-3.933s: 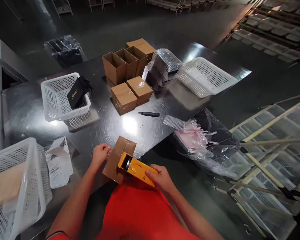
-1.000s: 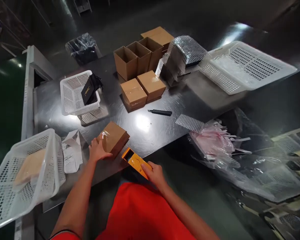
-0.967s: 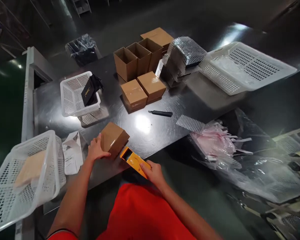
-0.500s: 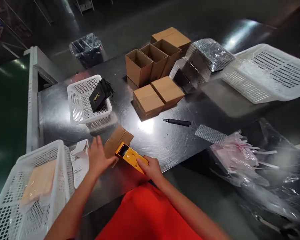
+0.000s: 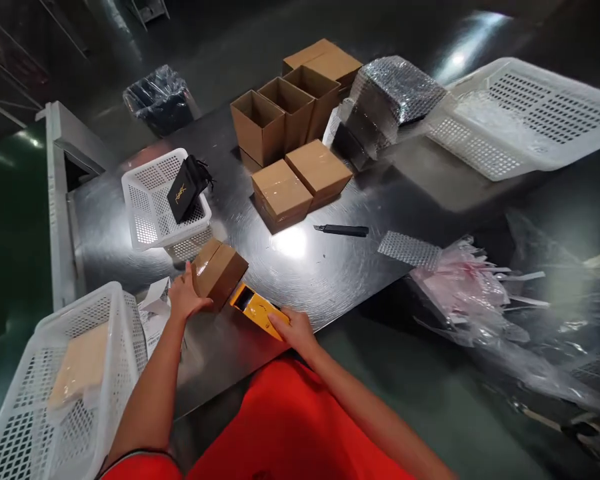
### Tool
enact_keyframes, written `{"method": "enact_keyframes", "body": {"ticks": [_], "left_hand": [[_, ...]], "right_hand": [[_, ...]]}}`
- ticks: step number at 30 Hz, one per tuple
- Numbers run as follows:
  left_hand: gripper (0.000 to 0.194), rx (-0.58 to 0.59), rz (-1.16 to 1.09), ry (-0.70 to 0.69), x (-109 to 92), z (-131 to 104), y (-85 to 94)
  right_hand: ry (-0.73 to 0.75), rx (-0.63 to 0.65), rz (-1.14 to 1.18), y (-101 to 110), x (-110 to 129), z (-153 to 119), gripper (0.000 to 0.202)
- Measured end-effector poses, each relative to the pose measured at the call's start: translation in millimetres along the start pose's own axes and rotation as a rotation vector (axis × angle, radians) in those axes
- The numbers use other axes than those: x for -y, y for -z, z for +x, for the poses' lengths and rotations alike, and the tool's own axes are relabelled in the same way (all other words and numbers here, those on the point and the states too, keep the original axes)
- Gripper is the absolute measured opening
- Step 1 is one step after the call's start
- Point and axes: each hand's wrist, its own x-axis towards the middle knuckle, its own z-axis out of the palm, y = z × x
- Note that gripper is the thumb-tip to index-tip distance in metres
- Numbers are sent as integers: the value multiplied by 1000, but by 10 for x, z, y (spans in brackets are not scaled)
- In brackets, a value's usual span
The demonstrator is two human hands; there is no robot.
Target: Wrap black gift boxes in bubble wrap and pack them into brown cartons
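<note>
My left hand (image 5: 184,295) grips the near left end of a small brown cardboard box (image 5: 221,270), thumb along its near side and fingers at its far edge. The box looks closed, and clear tape shines on its top. My right hand (image 5: 296,331) is wrapped round a yellow handheld tape dispenser (image 5: 260,312). The dispenser's dark, open front end points at the near right side of the box, very close to it; whether they touch, I cannot tell. A black utility knife (image 5: 343,231) lies on the metal table (image 5: 275,280), blade out to the left.
Two closed boxes (image 5: 300,177) and several open boxes (image 5: 285,110) stand behind. Bubble-wrapped items (image 5: 397,90) and a white basket (image 5: 510,160) are back right. A small basket (image 5: 167,233) holds black pouches. Left are papers (image 5: 155,310) and a large basket (image 5: 115,333); right, pink-and-clear plastic (image 5: 455,287).
The box has turned up so that its top and side show, and my left hand now grips its end. The dispenser remains in my right hand near the box. The whole view has shifted slightly.
</note>
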Motion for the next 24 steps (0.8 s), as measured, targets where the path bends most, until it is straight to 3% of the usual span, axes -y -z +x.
{"method": "enact_keyframes", "body": {"ticks": [4, 7, 9, 11, 14, 18, 21, 24], "left_hand": [[128, 76, -400, 12, 236, 211, 11], [118, 285, -804, 58, 288, 385, -126], [109, 409, -919, 81, 267, 504, -254], [97, 412, -892, 83, 237, 595, -350], [86, 275, -743, 52, 174, 588, -376], [121, 77, -315, -186, -120, 219, -332], [137, 23, -55, -182, -425, -84, -378], [132, -21, 49, -161, -575, -186, -438]], "right_hand": [[21, 1, -36, 19, 150, 166, 44], [0, 7, -84, 102, 363, 373, 43], [-31, 11, -122, 143, 440, 464, 42], [-59, 2, -148, 145, 467, 503, 42], [-102, -25, -154, 110, 474, 499, 45], [-134, -16, -105, 106, 498, 482, 45], [-129, -13, -109, 128, 544, 511, 44], [-125, -7, -142, 132, 607, 536, 44]]}}
